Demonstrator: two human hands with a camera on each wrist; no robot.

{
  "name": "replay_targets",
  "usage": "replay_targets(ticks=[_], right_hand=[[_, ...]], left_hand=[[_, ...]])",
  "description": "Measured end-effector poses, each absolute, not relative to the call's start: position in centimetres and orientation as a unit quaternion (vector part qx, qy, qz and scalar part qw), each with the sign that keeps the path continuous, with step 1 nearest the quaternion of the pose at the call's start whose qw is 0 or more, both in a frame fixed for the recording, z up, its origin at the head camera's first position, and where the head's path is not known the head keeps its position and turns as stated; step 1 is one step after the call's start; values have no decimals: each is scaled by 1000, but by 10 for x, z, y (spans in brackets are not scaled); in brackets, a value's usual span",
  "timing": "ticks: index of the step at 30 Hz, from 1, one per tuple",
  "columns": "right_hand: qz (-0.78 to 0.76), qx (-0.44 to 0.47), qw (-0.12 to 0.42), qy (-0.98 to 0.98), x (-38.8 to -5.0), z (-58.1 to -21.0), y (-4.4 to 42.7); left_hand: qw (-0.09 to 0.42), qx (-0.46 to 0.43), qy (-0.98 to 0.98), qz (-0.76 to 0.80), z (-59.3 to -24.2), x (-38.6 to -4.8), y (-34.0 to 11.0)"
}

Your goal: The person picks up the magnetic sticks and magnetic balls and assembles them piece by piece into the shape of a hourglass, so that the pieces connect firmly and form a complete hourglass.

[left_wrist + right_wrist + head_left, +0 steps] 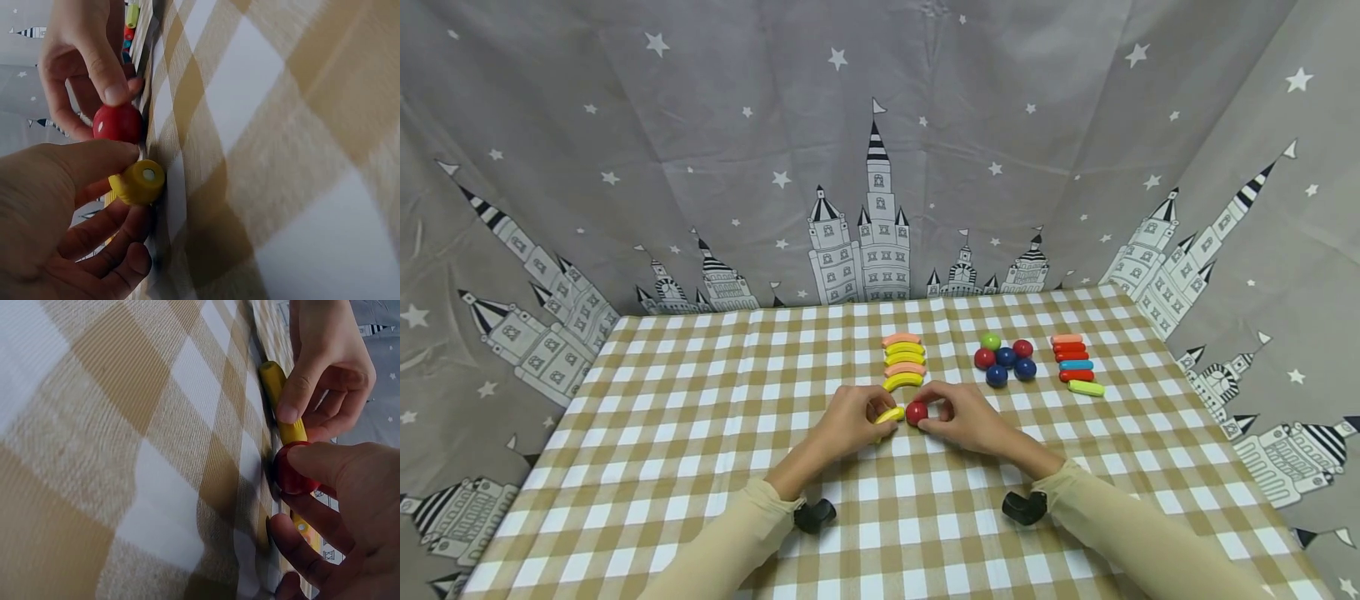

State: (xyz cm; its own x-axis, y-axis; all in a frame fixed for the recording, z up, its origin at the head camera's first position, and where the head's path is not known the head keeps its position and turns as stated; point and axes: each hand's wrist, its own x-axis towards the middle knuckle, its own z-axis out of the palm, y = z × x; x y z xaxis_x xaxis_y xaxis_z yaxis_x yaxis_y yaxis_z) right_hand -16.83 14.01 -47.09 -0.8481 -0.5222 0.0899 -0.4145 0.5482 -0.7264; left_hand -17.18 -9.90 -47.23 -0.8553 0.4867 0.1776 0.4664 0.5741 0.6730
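In the head view my left hand [853,410] pinches a curved yellow toy stick [892,414] between thumb and fingers. A pale round disc shows in the end of this stick [148,175] in the left wrist view. My right hand [961,414] pinches a glossy red ball [916,413] just to the right of it. Stick and ball are both low, at the tablecloth. The stick's end points at the ball, and in the right wrist view the two meet or nearly meet; whether they touch I cannot tell. Fingers partly cover both pieces.
Beyond my hands lies a column of curved yellow and pink sticks [905,359]. Farther right sits a cluster of red, blue and green balls [1005,357], then a column of straight coloured sticks [1077,365]. A checkered cloth [685,433] covers the table; a grey curtain [700,150] stands behind.
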Motion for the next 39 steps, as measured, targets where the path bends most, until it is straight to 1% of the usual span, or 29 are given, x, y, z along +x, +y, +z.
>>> replay_targets(ticks=[8, 17, 23, 25, 30, 32, 34, 39], right_hand=[[-387, -269, 64, 880, -167, -471, 137], [-384, -263, 57, 883, -164, -472, 120], [-391, -276, 67, 875, -166, -472, 111], [-400, -272, 56, 874, -167, -470, 111], [-402, -257, -20, 879, -175, -469, 116], [-394, -256, -39, 882, -179, -470, 117], [-388, -259, -45, 883, -183, -471, 118], [-362, -258, -34, 895, -190, -476, 119]], left_hand=[[21, 271, 891, 363, -472, -172, -96], [3, 276, 896, 347, -471, -169, -105], [5, 265, 901, 344, -470, -165, -112], [8, 264, 902, 341, -470, -165, -115], [15, 260, 901, 347, -469, -164, -120], [15, 263, 897, 355, -470, -164, -121], [15, 270, 894, 356, -470, -164, -122], [20, 281, 893, 352, -471, -162, -121]])
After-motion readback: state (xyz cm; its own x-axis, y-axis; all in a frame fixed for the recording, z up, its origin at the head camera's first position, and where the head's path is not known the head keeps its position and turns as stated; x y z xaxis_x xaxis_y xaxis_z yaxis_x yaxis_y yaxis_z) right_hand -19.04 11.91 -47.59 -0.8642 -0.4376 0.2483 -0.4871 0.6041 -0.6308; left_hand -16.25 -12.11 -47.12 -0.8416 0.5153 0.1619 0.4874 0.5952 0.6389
